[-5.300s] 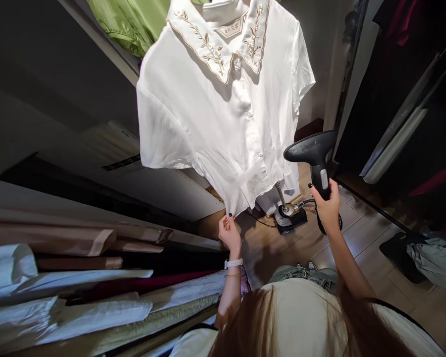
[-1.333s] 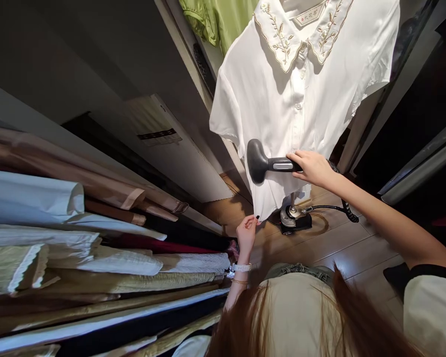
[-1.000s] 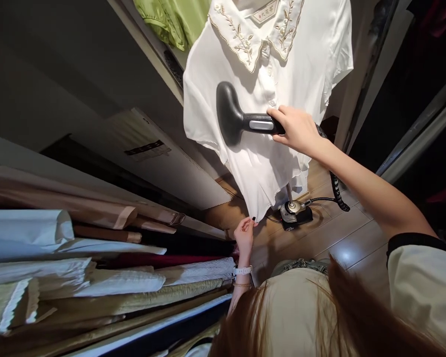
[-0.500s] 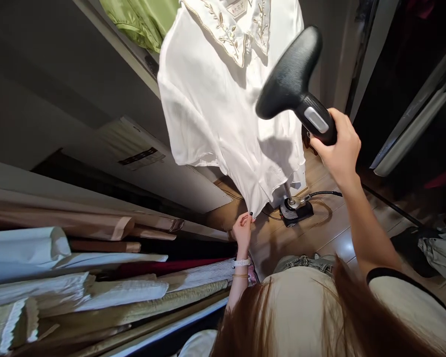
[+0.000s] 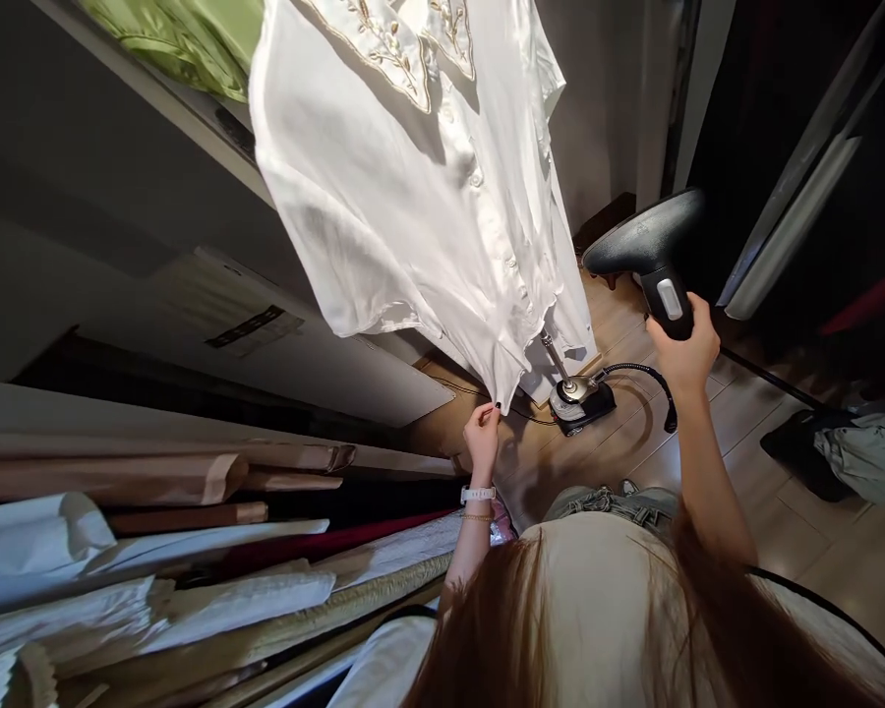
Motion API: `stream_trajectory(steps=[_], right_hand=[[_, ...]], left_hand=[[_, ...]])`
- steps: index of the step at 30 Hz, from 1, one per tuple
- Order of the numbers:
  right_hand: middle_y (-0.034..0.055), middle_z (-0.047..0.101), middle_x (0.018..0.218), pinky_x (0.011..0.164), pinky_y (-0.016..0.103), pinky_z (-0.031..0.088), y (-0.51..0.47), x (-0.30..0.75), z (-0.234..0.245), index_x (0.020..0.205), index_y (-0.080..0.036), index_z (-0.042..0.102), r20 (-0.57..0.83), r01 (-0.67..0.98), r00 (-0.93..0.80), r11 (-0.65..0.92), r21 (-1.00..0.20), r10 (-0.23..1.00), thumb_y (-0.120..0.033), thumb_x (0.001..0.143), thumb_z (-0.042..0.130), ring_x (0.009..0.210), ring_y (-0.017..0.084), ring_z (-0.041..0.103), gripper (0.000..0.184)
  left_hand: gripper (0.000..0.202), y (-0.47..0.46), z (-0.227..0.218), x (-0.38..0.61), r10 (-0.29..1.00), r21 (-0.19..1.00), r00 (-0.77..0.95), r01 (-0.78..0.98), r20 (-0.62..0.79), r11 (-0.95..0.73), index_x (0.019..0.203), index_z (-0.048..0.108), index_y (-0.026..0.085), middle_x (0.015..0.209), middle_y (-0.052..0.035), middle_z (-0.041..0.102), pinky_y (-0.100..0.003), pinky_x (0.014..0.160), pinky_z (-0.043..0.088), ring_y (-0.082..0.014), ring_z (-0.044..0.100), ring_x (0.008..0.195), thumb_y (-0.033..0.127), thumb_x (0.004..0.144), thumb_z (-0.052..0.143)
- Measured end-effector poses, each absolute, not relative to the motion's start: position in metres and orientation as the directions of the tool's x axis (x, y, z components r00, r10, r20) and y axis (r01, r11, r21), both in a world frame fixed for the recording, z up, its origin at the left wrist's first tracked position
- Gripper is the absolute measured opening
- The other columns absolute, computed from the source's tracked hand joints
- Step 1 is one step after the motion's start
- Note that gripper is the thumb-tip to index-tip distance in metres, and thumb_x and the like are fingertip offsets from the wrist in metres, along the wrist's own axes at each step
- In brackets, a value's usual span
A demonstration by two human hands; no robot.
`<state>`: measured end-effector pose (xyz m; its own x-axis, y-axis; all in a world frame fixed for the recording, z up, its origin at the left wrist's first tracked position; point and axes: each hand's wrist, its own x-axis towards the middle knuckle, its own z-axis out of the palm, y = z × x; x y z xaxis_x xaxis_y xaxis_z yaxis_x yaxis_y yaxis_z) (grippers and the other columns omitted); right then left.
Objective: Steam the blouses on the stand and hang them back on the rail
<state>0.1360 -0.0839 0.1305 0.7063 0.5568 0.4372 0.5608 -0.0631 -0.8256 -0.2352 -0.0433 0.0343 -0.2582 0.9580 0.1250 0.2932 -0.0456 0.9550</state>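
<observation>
A white blouse (image 5: 383, 187) with an embroidered collar and a button front hangs before me. My left hand (image 5: 482, 433) pinches its bottom hem and draws the cloth to a point. In my right hand (image 5: 684, 349) is the handle of a black garment steamer (image 5: 653, 236) with a silver button. The steamer head is to the right of the blouse, apart from the cloth. Below the hem, the steamer's base (image 5: 582, 401) stands on the floor with a pole rising from it and a ribbed hose at its side.
Several garments (image 5: 213, 590) hang in a row at my left. A green garment (image 5: 184, 44) is at the upper left, behind the blouse. A grey cloth heap (image 5: 866, 457) lies on the wooden floor at right. A dark cord (image 5: 774, 379) runs near my right hand.
My right hand has brought the steamer down and to the right, away from the blouse front, uncovering the buttons. My left hand still pinches the hem. The view has shifted slightly.
</observation>
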Motion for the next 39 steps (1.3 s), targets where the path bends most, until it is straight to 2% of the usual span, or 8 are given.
stream_trajectory(steps=[6, 9, 13, 19, 26, 30, 34, 39], right_hand=[[0.0128, 0.068, 0.125, 0.095, 0.047, 0.052, -0.087, 0.133, 0.117, 0.132, -0.023, 0.059, 0.49, 0.655, 0.508, 0.053, -0.754, 0.708, -0.038, 0.087, 0.061, 0.113, 0.032, 0.064, 0.048], [0.0118, 0.069, 0.12, 0.092, 0.046, 0.051, -0.084, 0.121, 0.116, 0.132, -0.023, 0.06, 0.501, 0.718, 0.323, 0.137, -0.682, 0.803, -0.033, 0.088, 0.059, 0.109, 0.032, 0.063, 0.045], [0.0098, 0.07, 0.115, 0.09, 0.042, 0.048, -0.077, 0.098, 0.114, 0.134, -0.022, 0.061, 0.472, 0.781, 0.108, 0.219, -0.585, 0.875, -0.027, 0.088, 0.059, 0.106, 0.031, 0.062, 0.046], [0.0078, 0.069, 0.115, 0.091, 0.039, 0.044, -0.063, 0.074, 0.104, 0.135, -0.02, 0.062, 0.462, 0.789, -0.06, 0.325, -0.521, 0.885, -0.024, 0.088, 0.061, 0.107, 0.028, 0.061, 0.047], [0.0075, 0.068, 0.119, 0.091, 0.039, 0.044, -0.052, 0.056, 0.1, 0.137, -0.022, 0.06, 0.457, 0.76, -0.171, 0.412, -0.502, 0.873, -0.022, 0.088, 0.064, 0.107, 0.028, 0.06, 0.049], [0.0082, 0.068, 0.115, 0.09, 0.039, 0.044, -0.05, 0.044, 0.099, 0.137, -0.021, 0.06, 0.419, 0.742, -0.241, 0.444, -0.502, 0.876, -0.022, 0.089, 0.065, 0.107, 0.028, 0.06, 0.048], [0.0084, 0.068, 0.111, 0.089, 0.039, 0.044, -0.051, 0.03, 0.094, 0.136, -0.02, 0.06, 0.399, 0.718, -0.321, 0.495, -0.489, 0.859, -0.022, 0.089, 0.066, 0.104, 0.028, 0.059, 0.048], [0.0085, 0.067, 0.112, 0.088, 0.038, 0.044, -0.051, 0.014, 0.095, 0.138, -0.021, 0.058, 0.382, 0.677, -0.388, 0.54, -0.499, 0.839, -0.02, 0.089, 0.068, 0.102, 0.028, 0.058, 0.05]], left_hand=[[0.032, -0.043, 0.028, -0.227, 0.951, 0.977, -0.293, 0.212, 0.1, -0.037, 0.094, 0.063, 0.017, 0.084, -0.0038, 0.066, -0.032, 0.07, 0.062, -0.0165, 0.065, 0.077, 0.043, 0.078, 0.073], [0.03, -0.05, 0.024, -0.225, 0.937, 0.986, -0.336, 0.16, 0.097, -0.045, 0.094, 0.057, 0.018, 0.08, -0.0009, 0.062, -0.036, 0.078, 0.064, -0.0154, 0.066, 0.077, 0.041, 0.08, 0.071], [0.027, -0.064, 0.022, -0.228, 0.901, 0.99, -0.42, 0.127, 0.11, -0.061, 0.094, 0.06, 0.017, 0.086, -0.0039, 0.065, -0.036, 0.086, 0.062, -0.0168, 0.069, 0.085, 0.037, 0.08, 0.073], [0.03, -0.087, 0.024, -0.237, 0.854, 0.992, -0.506, 0.101, 0.117, -0.076, 0.099, 0.069, 0.015, 0.094, -0.0088, 0.072, -0.034, 0.086, 0.06, -0.0184, 0.072, 0.087, 0.034, 0.077, 0.078], [0.036, -0.111, 0.032, -0.242, 0.839, 0.993, -0.539, 0.119, 0.081, -0.019, 0.1, 0.074, 0.014, 0.092, -0.0094, 0.076, -0.033, 0.079, 0.059, -0.0217, 0.076, 0.081, 0.042, 0.077, 0.079], [0.038, -0.122, 0.038, -0.244, 0.824, 0.991, -0.561, 0.131, 0.071, 0.004, 0.099, 0.075, 0.014, 0.093, -0.0102, 0.077, -0.033, 0.077, 0.058, -0.0215, 0.075, 0.079, 0.042, 0.075, 0.081], [0.035, -0.129, 0.044, -0.246, 0.807, 0.991, -0.583, 0.134, 0.092, -0.016, 0.101, 0.072, 0.014, 0.09, -0.0091, 0.076, -0.031, 0.076, 0.058, -0.0191, 0.074, 0.076, 0.038, 0.076, 0.08], [0.034, -0.135, 0.05, -0.252, 0.757, 0.989, -0.638, 0.126, 0.142, -0.079, 0.101, 0.059, 0.018, 0.088, -0.006, 0.073, -0.031, 0.079, 0.059, -0.0165, 0.074, 0.075, 0.026, 0.075, 0.079]])
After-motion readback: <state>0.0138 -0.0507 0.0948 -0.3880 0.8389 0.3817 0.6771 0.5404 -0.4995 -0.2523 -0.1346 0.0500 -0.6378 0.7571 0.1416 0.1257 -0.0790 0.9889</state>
